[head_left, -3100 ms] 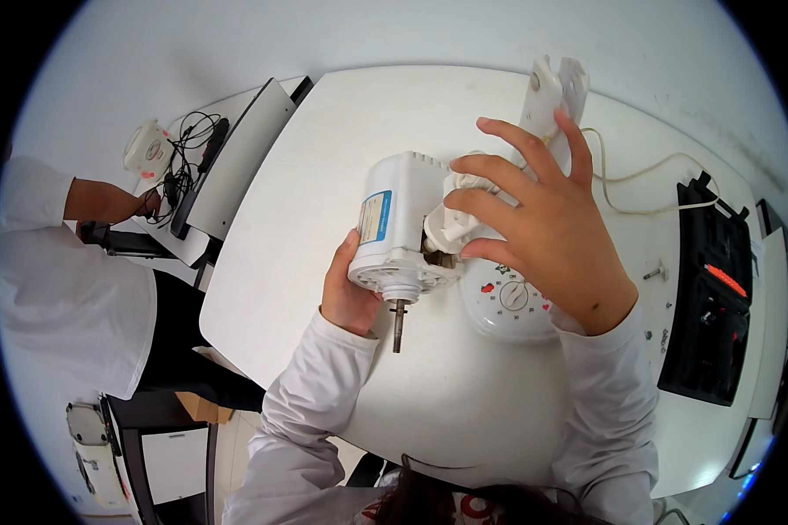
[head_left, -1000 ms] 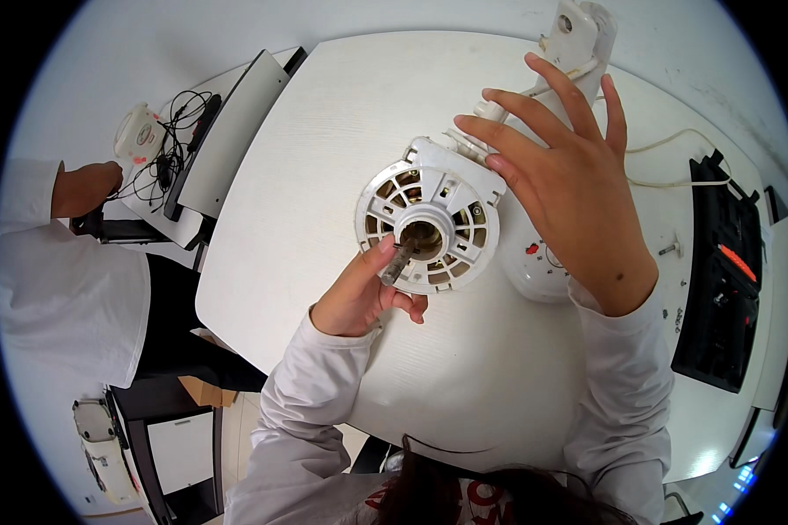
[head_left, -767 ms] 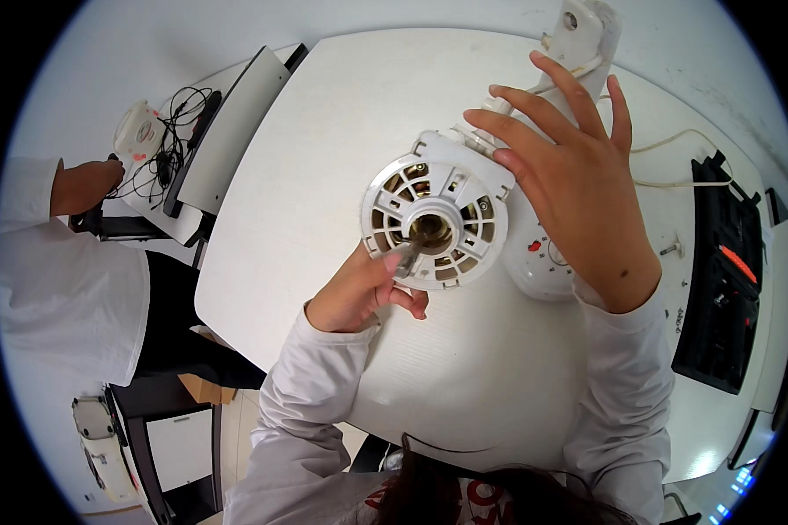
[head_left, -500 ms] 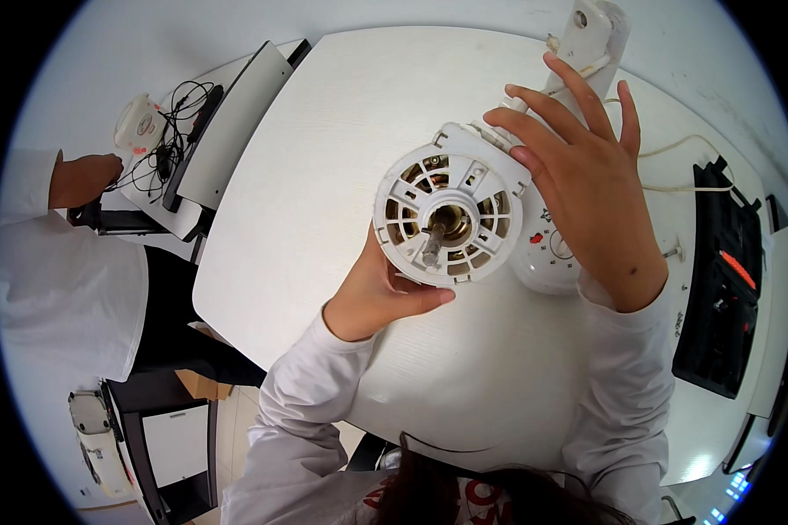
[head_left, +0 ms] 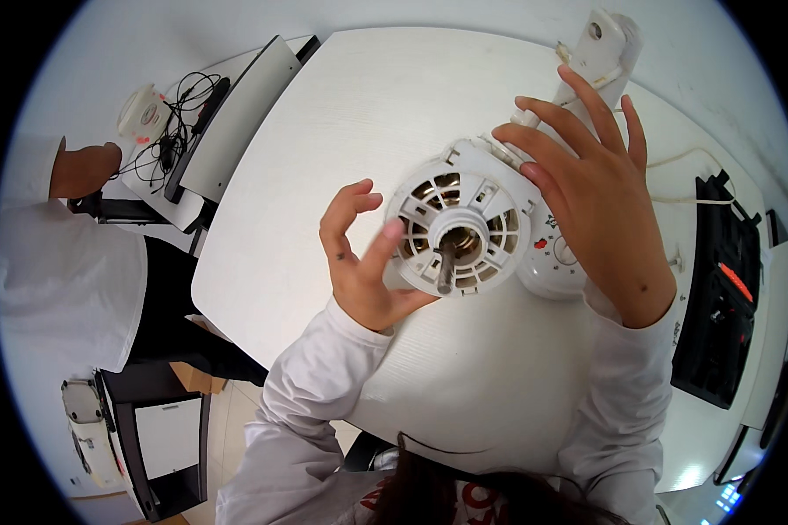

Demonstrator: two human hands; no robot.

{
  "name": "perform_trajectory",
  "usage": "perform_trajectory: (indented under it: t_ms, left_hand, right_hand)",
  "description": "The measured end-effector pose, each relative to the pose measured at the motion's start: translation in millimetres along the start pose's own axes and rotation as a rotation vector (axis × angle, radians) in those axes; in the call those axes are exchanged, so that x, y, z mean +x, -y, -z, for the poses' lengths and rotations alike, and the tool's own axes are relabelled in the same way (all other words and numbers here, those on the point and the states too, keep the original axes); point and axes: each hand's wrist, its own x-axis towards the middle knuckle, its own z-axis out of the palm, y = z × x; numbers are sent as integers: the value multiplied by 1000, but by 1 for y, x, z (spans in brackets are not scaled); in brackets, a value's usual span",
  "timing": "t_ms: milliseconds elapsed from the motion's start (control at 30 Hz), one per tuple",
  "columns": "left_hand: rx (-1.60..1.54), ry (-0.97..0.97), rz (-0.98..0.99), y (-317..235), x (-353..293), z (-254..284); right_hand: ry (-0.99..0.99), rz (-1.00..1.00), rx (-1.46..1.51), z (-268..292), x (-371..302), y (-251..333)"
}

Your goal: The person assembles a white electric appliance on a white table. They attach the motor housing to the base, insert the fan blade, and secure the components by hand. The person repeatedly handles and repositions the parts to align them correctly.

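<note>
A white fan motor housing (head_left: 503,197) faces up at an angle, with slotted vents around a metal shaft (head_left: 446,269). Copper-coloured parts show through the slots. My left hand (head_left: 363,280) is at its left side, fingers spread and curved, with the thumb near the lower rim; whether any fingertip touches is hard to tell. At the upper right edge, my right hand (head_left: 595,188) steadies the housing, its thumb and index finger at the edge and the other fingers spread toward the white bracket (head_left: 600,52). A white round control base (head_left: 547,276) with a dial is partly hidden beneath.
All this is on a white table (head_left: 298,175). On the right lies an open black tool case (head_left: 718,306) with an orange-handled tool (head_left: 735,282); a pale cord (head_left: 687,157) runs above it. A person in white (head_left: 74,271) stands left, beside a bench with black cables (head_left: 171,144).
My left hand has let go from underneath the motor, and its fingers have come out to the left side, spread. The motor has shifted slightly right; my right hand stays on it.
</note>
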Motion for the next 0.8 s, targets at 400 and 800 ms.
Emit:
perform_trajectory:
  t_ms: [400,800]
  left_hand:
    - [-111,190,-32,3,-3,1]
    - [-228,140,-73,10,-5,-9]
  right_hand:
    - [12,25,6,1,-2,-2]
    - [15,13,12,1,-5,-1]
